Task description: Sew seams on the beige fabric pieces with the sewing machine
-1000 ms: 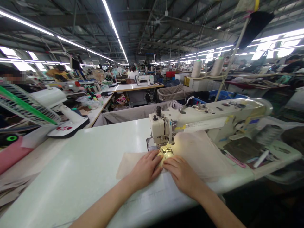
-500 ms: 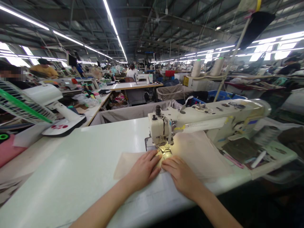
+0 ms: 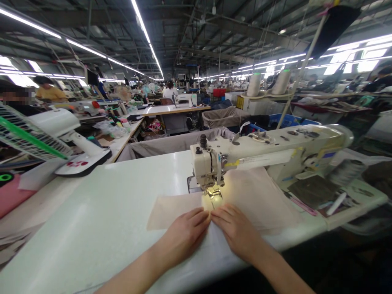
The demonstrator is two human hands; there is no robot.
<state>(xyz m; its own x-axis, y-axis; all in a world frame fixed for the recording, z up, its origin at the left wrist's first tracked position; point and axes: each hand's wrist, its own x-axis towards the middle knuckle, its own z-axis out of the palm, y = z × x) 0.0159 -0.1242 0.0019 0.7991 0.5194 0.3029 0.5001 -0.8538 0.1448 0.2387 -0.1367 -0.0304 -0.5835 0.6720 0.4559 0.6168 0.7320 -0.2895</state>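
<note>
A beige fabric piece [image 3: 255,200] lies under the lit needle area of a white sewing machine [image 3: 203,165], spreading to both sides of the presser foot [image 3: 214,192]. My left hand [image 3: 187,229] is closed at the cloth's near edge, fingertips pressed together just in front of the foot. Close beside it, my right hand [image 3: 234,226] pinches the same edge, its fingers curled. The fingertips of both hands nearly meet. My thumbs are mostly hidden.
A white fan [image 3: 82,143] stands left on the pale table [image 3: 122,200]. Right of the machine lie a dark cloth [image 3: 312,191], a pink-handled tool [image 3: 303,205] and a grey thread cone [image 3: 347,173]. Behind the table hangs a grey cloth bin [image 3: 171,145]. People work further back.
My left hand has drawn back toward me from beside the presser foot to the cloth's near edge. My right hand has shifted slightly. The fabric looks nearly unmoved.
</note>
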